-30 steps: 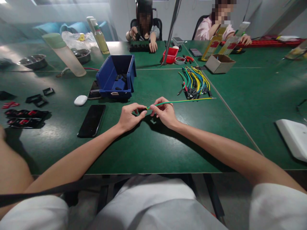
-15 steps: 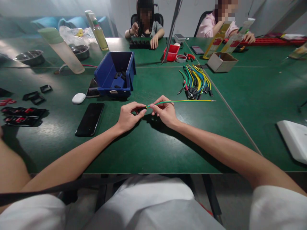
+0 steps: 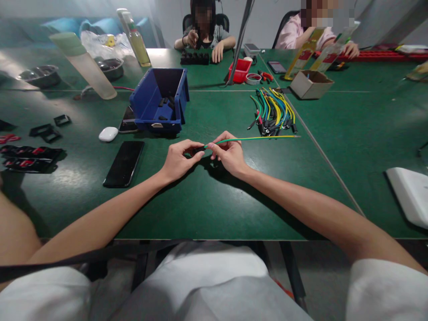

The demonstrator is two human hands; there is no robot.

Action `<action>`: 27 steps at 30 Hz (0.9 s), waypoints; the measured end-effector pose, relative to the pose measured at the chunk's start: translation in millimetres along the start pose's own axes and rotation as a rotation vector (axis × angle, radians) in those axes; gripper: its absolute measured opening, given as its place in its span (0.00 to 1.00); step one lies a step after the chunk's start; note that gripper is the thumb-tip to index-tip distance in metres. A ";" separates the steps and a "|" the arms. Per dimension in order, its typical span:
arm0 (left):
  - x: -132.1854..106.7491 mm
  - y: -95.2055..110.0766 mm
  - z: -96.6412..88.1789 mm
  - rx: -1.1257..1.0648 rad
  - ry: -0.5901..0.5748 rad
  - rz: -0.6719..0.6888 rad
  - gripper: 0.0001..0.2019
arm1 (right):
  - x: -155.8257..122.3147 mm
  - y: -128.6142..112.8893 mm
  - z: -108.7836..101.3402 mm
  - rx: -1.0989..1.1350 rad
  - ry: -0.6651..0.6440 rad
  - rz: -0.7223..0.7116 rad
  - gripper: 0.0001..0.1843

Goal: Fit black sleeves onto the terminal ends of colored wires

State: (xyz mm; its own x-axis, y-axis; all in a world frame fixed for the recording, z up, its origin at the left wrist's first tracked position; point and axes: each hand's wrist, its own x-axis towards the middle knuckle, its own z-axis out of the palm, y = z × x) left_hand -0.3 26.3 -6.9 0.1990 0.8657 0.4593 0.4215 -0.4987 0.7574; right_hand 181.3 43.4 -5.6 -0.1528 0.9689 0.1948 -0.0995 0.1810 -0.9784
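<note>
A thin green-and-yellow wire (image 3: 261,138) runs from my fingers out to the right, just above the green table (image 3: 214,205). My right hand (image 3: 229,154) pinches the wire near its left end. My left hand (image 3: 180,158) is closed in a pinch right at that end, on a small dark piece I cannot make out. Both hands meet in front of a blue bin (image 3: 160,101) holding small black parts. A bundle of coloured wires (image 3: 272,111) lies behind the held wire's far end.
A black phone (image 3: 124,163), a white earbud case (image 3: 108,133) and a second phone (image 3: 126,120) lie left of my hands. Black and red parts (image 3: 28,158) sit far left. Two people work across the table near a red tray (image 3: 239,70) and a cardboard box (image 3: 311,84).
My hands have stayed together on the wire's end. The view has tipped slightly, so everything sits a little lower and nearer in the picture.
</note>
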 end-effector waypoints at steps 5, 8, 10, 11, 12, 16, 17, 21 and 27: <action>0.4 -2.9 -0.5 -0.007 -0.026 0.003 0.14 | 0.8 0.3 -0.8 0.005 0.025 -0.004 0.22; 0.5 -3.1 -0.2 -0.022 -0.023 -0.037 0.15 | 0.9 -0.3 -0.8 0.001 0.043 0.012 0.23; 0.7 -3.0 -0.1 -0.025 -0.012 -0.067 0.14 | 0.9 -0.3 -0.9 -0.001 0.055 0.010 0.22; 1.0 -3.0 0.0 -0.026 -0.007 -0.079 0.13 | 1.0 -0.1 -0.9 -0.002 0.060 0.007 0.21; 1.3 -3.1 0.0 -0.030 -0.002 -0.089 0.13 | 1.0 0.2 -1.0 -0.001 0.065 0.004 0.21; 2.3 -4.3 0.4 -0.061 0.007 -0.108 0.13 | 1.4 2.0 -1.2 0.001 0.064 -0.004 0.20; 2.3 -4.7 0.6 -0.068 0.010 -0.108 0.13 | 1.5 2.5 -1.3 -0.002 0.063 -0.004 0.20; 1.4 -5.5 0.9 -0.068 0.021 -0.094 0.13 | 1.5 2.9 -1.5 -0.019 0.065 -0.001 0.20; -0.3 -4.8 -0.6 -0.024 0.056 -0.051 0.12 | 0.9 0.1 -0.1 0.004 0.065 0.022 0.21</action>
State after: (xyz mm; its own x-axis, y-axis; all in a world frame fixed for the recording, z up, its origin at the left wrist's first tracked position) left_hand -2.9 28.4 -10.4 0.1279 0.8867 0.4443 0.4082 -0.4553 0.7913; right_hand 181.2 44.3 -5.6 -0.0906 0.9816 0.1680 -0.1009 0.1587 -0.9822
